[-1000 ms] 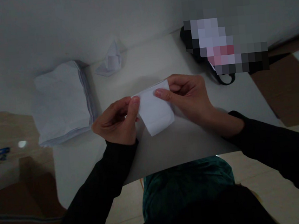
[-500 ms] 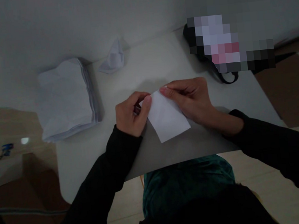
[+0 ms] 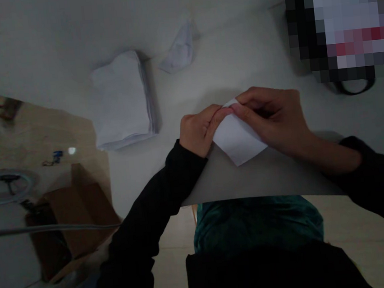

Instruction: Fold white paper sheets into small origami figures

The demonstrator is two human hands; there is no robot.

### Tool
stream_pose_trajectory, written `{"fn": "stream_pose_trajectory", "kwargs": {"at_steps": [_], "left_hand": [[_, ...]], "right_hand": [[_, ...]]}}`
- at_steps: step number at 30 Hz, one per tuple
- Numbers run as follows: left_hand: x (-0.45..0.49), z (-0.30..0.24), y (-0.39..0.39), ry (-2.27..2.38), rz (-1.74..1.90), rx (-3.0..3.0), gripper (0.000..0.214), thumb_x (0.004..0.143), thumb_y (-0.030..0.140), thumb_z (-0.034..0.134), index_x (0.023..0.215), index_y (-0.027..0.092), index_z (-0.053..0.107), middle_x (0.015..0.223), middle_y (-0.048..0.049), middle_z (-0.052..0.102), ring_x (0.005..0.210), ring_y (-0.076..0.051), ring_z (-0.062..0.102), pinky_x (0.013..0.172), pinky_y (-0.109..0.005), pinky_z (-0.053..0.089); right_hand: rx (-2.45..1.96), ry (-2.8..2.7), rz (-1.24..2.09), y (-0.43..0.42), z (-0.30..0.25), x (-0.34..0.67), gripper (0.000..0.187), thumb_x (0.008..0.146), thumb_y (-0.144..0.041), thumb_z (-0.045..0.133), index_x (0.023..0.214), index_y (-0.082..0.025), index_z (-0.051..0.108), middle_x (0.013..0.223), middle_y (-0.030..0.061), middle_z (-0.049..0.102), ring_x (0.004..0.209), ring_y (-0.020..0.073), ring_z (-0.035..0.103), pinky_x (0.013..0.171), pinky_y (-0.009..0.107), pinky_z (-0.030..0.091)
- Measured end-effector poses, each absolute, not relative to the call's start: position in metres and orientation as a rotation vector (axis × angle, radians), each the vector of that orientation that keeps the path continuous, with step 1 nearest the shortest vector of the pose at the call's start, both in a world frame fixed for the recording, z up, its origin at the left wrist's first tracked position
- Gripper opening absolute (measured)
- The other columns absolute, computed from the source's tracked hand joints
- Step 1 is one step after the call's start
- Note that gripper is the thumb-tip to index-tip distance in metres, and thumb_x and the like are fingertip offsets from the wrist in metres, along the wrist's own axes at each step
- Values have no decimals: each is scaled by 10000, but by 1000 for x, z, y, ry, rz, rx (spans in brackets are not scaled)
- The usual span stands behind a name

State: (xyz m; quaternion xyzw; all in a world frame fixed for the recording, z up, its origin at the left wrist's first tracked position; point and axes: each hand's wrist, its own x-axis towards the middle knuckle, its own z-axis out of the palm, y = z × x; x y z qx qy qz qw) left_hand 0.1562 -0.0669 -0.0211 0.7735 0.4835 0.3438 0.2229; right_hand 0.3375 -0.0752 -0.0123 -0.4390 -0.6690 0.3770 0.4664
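Fingers [image 3: 220, 113] of our left hand [image 3: 197, 132] and right hand [image 3: 274, 118] meet, pinching the far corner of the folded paper [image 3: 238, 141]. The sheet runs diagonally from there toward us, probably flat on the table [image 3: 250, 181]. A paper stack [image 3: 123, 101] lies well to the left.

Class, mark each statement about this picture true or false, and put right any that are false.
1. The left hand and right hand both pinch the small folded white paper sheet. True.
2. The stack of white paper sheets lies to the right of the hands. False: it lies to their left.
3. The person wears long black sleeves. True.
4. The held sheet hangs over the floor, clear of the white table. False: it is over the table top.
5. A small folded white paper shape lies beyond the stack, by the wall. True.
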Motion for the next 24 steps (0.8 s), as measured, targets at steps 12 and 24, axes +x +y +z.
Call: {"fn": "stream_pose_trajectory", "kwargs": {"at_steps": [12,24], "left_hand": [[153,-13,-66,1376,1124,1961,425,953,530,534,663,232,621,513,25,533,480,-108,540,475,-241,406],[155,-25,-63,1342,1114,1700,394,857,597,649,801,215,727,498,21,549,357,-90,500,303,-191,329]], "right_hand": [[-1082,-1697,1087,-69,-12,342,329,896,-445,670,674,-204,698,475,-44,540,405,88,449,380,249,277],[-1029,-1704,1309,-65,-8,347,386,908,-488,643,669,-188,683,401,-60,464,353,71,426,341,217,309]]}}
